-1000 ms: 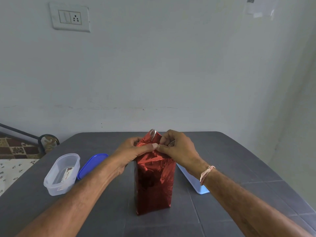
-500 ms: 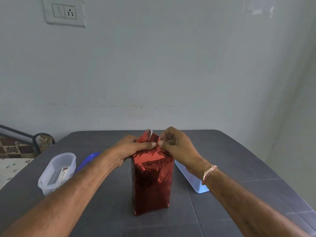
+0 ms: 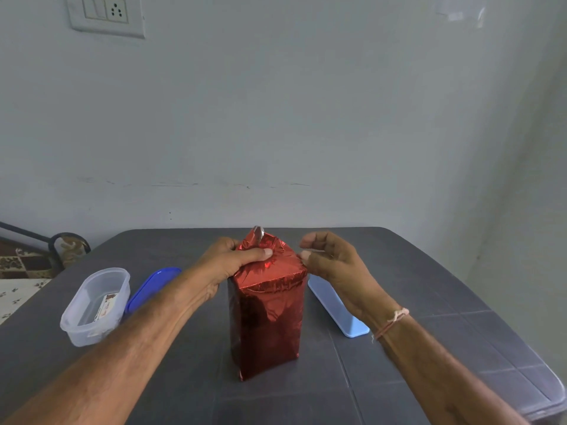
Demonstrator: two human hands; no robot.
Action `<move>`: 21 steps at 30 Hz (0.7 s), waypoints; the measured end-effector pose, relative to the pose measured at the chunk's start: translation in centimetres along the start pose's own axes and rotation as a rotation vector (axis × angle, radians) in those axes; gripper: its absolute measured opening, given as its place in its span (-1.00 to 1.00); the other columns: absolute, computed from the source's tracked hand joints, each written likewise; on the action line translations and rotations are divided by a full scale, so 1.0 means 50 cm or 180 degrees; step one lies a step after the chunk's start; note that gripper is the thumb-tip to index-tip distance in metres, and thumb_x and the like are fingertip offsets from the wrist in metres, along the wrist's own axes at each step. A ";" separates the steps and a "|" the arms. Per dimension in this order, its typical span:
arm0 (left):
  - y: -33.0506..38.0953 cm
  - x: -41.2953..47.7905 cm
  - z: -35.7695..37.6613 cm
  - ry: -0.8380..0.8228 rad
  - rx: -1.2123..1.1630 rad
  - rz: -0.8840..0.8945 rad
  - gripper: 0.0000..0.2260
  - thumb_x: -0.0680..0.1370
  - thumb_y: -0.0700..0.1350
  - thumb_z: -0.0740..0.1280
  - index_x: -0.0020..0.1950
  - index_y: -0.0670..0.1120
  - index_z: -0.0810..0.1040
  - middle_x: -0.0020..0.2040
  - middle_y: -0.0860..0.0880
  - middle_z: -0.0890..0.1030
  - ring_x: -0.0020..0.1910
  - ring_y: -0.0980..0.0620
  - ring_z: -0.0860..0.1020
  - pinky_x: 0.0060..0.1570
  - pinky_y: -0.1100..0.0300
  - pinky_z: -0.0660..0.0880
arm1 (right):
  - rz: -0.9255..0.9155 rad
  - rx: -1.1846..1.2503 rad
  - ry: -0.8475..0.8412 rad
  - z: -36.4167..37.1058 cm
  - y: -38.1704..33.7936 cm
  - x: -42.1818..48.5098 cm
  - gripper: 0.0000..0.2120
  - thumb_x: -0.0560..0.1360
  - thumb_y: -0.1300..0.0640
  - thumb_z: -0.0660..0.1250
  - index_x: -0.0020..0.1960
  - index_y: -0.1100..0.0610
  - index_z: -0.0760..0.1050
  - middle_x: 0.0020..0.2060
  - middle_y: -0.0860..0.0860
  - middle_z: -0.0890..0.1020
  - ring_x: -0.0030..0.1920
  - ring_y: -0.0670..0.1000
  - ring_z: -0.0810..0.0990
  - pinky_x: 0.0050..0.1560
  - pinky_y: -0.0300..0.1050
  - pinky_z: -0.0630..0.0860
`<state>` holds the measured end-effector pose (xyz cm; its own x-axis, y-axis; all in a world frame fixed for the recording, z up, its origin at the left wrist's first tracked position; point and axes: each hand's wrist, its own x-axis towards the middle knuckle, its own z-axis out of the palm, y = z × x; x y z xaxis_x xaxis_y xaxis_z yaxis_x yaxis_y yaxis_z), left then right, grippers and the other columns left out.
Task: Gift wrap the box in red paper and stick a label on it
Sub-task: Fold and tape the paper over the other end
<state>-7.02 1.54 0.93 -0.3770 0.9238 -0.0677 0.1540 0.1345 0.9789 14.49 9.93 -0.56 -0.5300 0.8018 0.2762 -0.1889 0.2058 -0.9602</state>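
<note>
Box: the box is standing up tall in the middle of the table, closer to the near edge than the far one. Shiny red paper is already covering every side that is showing.

Top of the box: the red paper is bunching up into a crinkly peak here. A little silver bit is sticking out at the tip. This end is not looking flat or shut yet.

Left hand: the left hand is gripping the top of the box, with the thumb pressing the folded paper down.

Right hand: the right hand is hanging just beside the top right corner of the box, fingers curled but loose. It is pinching nothing that is showing clearly. Whether a fingertip is touching the paper is too hard to tell.

Tub: a clear tub is sitting near the left edge of the table, with something printed lying inside. That may be the label, but it is too small to be sure.

Lids: a dark blue lid is lying just beside the tub. A light blue lid is lying to the right of the box.

Done so far: most of the wrapping is looking finished.

Left to do: the top flaps are probably needing folding down and fixing. No label is showing on the box.
</note>
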 end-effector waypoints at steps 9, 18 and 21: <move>0.002 -0.003 0.002 0.0030 0.0001 -0.0021 -0.72 0.40 -0.02 0.60 -0.05 -0.18 0.71 -0.14 -0.13 0.76 -0.15 -0.03 0.72 -0.12 0.23 0.59 | 0.0650 -0.1231 0.1252 -0.134 0.096 -0.021 -0.92 0.56 0.11 0.43 0.03 0.05 0.67 -0.05 0.03 0.72 -0.02 0.02 0.68 -0.05 -0.07 0.62; 0.000 -0.003 0.004 0.0005 -0.0043 0.0001 -0.70 0.38 -0.03 0.60 -0.01 -0.19 0.70 -0.13 -0.14 0.76 -0.15 -0.05 0.72 -0.12 0.18 0.59 | 0.1516 -0.1653 0.1159 -0.220 0.163 -0.022 -0.79 0.58 0.06 0.41 0.03 0.23 0.65 0.05 0.16 0.68 0.06 0.13 0.67 -0.16 -0.10 0.64; 0.000 -0.004 0.004 0.0020 -0.0053 -0.0012 -0.71 0.39 -0.04 0.59 0.00 -0.18 0.70 -0.16 -0.12 0.75 -0.21 -0.01 0.72 -0.22 0.24 0.59 | 0.1642 -0.1417 0.1149 -0.223 0.162 -0.018 -0.78 0.57 0.06 0.44 0.03 0.24 0.63 0.08 0.17 0.66 0.08 0.15 0.66 -0.10 -0.05 0.69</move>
<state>-6.75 1.41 0.90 -0.3833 0.9209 -0.0703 0.1372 0.1320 0.9817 22.66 17.14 -9.06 -0.1436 0.9752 -0.1685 0.3997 -0.0986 -0.9113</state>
